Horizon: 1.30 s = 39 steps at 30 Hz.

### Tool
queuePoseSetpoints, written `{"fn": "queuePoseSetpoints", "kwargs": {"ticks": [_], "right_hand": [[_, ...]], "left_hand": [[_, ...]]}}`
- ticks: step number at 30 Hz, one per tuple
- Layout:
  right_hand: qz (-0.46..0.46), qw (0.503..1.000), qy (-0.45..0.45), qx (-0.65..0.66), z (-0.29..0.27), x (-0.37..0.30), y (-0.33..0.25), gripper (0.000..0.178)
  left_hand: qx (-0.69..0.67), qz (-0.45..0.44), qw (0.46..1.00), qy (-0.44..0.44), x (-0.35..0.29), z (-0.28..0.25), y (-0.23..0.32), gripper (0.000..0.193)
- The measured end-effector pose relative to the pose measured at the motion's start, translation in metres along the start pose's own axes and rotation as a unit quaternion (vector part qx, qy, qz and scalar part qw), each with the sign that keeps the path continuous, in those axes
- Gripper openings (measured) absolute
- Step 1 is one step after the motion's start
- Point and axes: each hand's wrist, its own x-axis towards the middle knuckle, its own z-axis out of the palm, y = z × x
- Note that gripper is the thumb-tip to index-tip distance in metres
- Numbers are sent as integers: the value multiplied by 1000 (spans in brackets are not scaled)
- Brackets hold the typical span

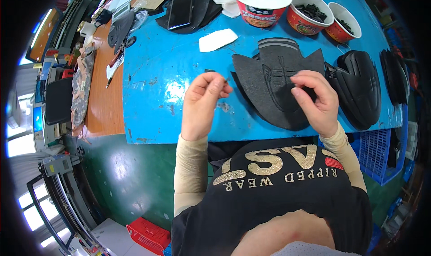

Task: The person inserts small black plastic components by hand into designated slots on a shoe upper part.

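Note:
A dark grey, felt-like cut piece (278, 61) with stitched lines and pointed corners lies on the blue table, on top of another dark layer. To its left, my left hand (202, 103) is raised with thumb and forefinger pinched on a small dark scrap (227, 80), too small to name more closely. Over the right part of the grey piece hovers my right hand (318, 101). Its fingers are curled, with the thumb and forefinger tips apart and nothing visible between them. Just right of that hand rests a stack of black moulded, padded pieces (359, 92).
Along the far side stand a large white-and-red paper tub (262, 18) and two smaller tubs (310, 25) (343, 34) holding black scraps. A phone (181, 10) lies on dark pieces near a white card (217, 40). A blue crate (379, 153) stands below the table's right side.

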Motion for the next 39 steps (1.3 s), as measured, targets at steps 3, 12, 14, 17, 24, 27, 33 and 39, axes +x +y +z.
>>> {"fn": "queuePoseSetpoints", "kwargs": {"ticks": [3,12,14,17,24,27,33,39], "right_hand": [[-17,997,-18,72,9,14,-11,25],[88,991,-57,83,13,17,-17,17],[176,900,38,397,19,15,-13,16],[168,908,44,382,19,10,-12,18],[140,972,10,188,13,-8,-10,14],[63,996,-6,71,11,-13,-10,14],[66,995,-35,59,10,-17,-9,10],[-17,987,27,-160,-14,3,-2,10]], "left_hand": [[28,24,997,-69,-4,29,8,12],[-29,72,994,-80,-1,74,5,18],[-38,46,992,-108,-3,79,-1,25],[-16,64,990,-128,-2,81,-6,21],[83,164,976,-120,-4,76,-15,12],[140,173,969,-109,-11,74,-19,9],[268,242,926,-111,-13,76,-18,10],[385,311,863,-105,-8,68,-15,18]]}}
